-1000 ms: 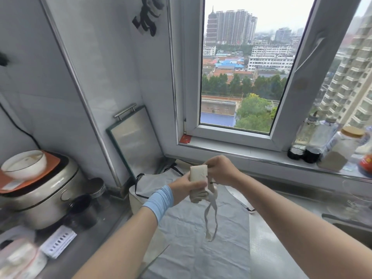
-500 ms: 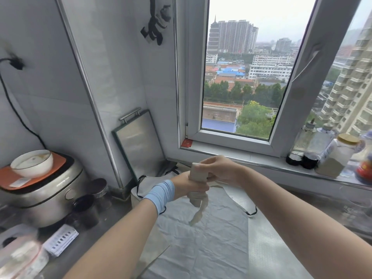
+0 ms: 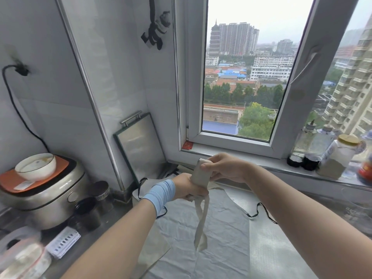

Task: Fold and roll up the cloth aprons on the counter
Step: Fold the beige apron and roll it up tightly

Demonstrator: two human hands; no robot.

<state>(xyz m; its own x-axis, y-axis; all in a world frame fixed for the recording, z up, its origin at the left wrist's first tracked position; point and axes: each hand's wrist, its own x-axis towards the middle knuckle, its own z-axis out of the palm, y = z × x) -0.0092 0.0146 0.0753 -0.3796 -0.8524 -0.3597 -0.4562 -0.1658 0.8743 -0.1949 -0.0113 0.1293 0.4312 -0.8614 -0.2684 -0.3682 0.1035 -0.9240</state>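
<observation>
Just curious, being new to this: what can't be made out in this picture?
Head view only.
Rolled apron: its lower end hidden inside the left hand; the right hand covers its side.
Flat aprons on the counter: cut off by the bottom edge, partly behind both forearms.
Items at bottom left: blurred.

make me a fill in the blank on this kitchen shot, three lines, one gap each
The rolled apron is gripped by ____ hands, the left hand low and the right hand high.
The wristband on the left wrist is light ____.
The rice cooker, with a white bowl on top, stands to the person's ____.
Missing words: both; blue; left.
</observation>
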